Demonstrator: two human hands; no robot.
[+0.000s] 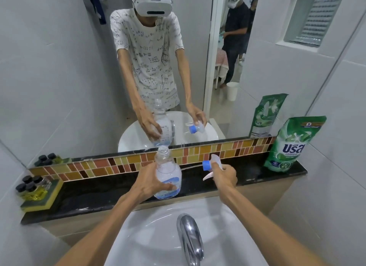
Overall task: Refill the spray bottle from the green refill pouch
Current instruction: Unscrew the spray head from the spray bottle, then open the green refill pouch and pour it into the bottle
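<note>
Standing at the sink, the person has the spray bottle (168, 174) upright on the black counter ledge (95, 188), its neck open and pointing straight up, with only a little liquid low in the body. The left hand (152, 183) is wrapped around the bottle's lower half, fingers curled onto the label, keeping it steady. The right hand (225, 175) is closed around the removed trigger head (211, 166), whose blue collar faces left toward the bottle and whose white trigger hangs below the fist. The dip tube is too faint to make out.

What matters next is where the green refill pouch (289, 144) lies. It stands upright at the far right end of the ledge, leaning toward the wall corner, well apart from the bottle and to the right of both hands. Its long axis runs up and down, with the top seam highest. The right hand is clearly the nearer one; the left would have to cross over the bottle and the other arm to get there.

As I see it, the right hand is occupied, so the trigger head has to be put down on the ledge before that hand can reach right for the pouch. The pouch then has to travel left to the open neck, which is narrow, so a careless tilt could spill into the white basin (158, 232) below.
</note>
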